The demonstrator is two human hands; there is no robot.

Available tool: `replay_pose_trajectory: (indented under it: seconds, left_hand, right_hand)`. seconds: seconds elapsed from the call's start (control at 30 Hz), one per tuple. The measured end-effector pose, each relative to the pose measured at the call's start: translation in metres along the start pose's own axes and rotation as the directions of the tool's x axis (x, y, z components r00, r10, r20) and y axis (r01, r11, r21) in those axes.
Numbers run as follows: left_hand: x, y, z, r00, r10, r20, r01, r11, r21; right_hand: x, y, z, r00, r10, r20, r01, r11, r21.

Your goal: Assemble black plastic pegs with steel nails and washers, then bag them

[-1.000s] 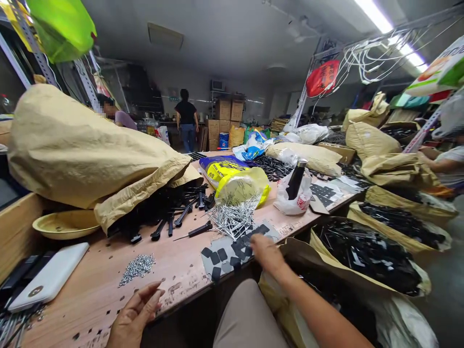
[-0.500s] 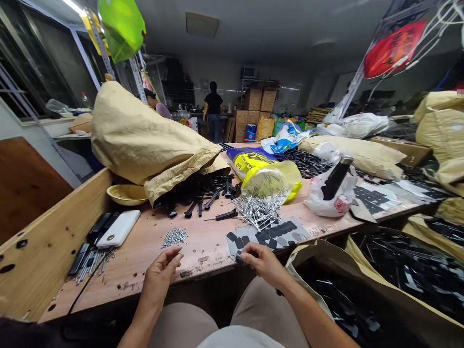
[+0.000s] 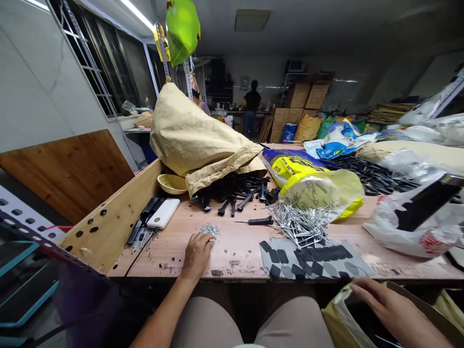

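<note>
My left hand (image 3: 198,253) lies on the table at the near edge of a small pile of tiny silver metal pieces (image 3: 210,229). Its fingers are curled together at the pile, and their tips are partly hidden. Over the mouth of an open paper sack (image 3: 339,309) at the lower right is my right hand (image 3: 386,302), fingers stretched out and holding nothing visible. A grey sheet with black adhesive pads (image 3: 279,255) lies between the hands. Behind it, long silver pins (image 3: 302,224) spill from a yellow bag (image 3: 340,186). A black-handled piece with a thin pin (image 3: 260,221) lies alone.
A large paper sack (image 3: 199,135) spills black plastic parts (image 3: 246,198). A white power bank (image 3: 164,213) lies by the wooden side board (image 3: 116,212). To the right, a white plastic bag (image 3: 409,229) holds a dark bottle (image 3: 427,203). A person (image 3: 251,108) stands far back.
The view has turned left. My left hand has reached forward to the pile of tiny metal pieces. My right hand has moved from the grey sheet's edge to the paper sack.
</note>
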State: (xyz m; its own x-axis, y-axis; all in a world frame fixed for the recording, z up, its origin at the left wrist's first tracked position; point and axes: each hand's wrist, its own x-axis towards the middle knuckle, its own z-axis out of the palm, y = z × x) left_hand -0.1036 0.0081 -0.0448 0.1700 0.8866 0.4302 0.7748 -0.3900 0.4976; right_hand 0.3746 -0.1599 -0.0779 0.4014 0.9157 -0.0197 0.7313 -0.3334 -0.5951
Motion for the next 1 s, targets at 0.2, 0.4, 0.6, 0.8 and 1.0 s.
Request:
replay_pose_trajectory:
  seconds: [0.2, 0.4, 0.6, 0.8, 1.0]
  left_hand:
    - [0.010, 0.007, 0.008, 0.996, 0.073, 0.059, -0.081, 0.985, 0.154]
    - [0.014, 0.009, 0.008, 0.998, 0.051, 0.028, -0.053, 0.997, 0.060]
    - [0.017, 0.020, -0.002, 0.961, -0.275, -0.029, 0.224, 0.835, -0.503]
    - [0.016, 0.039, -0.016, 0.813, -0.478, 0.333, 0.449, 0.149, -0.881]
    - [0.010, 0.062, -0.022, 0.740, -0.413, 0.531, 0.466, -0.255, -0.847]
  right_hand:
    - [0.038, -0.164, 0.049, 0.906, -0.390, 0.165, 0.394, 0.919, 0.008]
    - [0.086, -0.248, 0.109, 0.798, -0.597, 0.080, 0.593, 0.756, -0.276]
    - [0.111, -0.272, 0.142, 0.746, -0.663, 0.063, 0.652, 0.707, -0.274]
    - [0.082, -0.286, 0.135, 0.618, -0.787, 0.000, 0.783, 0.615, -0.088]
    - [0.026, -0.291, 0.113, 0.618, -0.781, -0.091, 0.738, 0.536, 0.409]
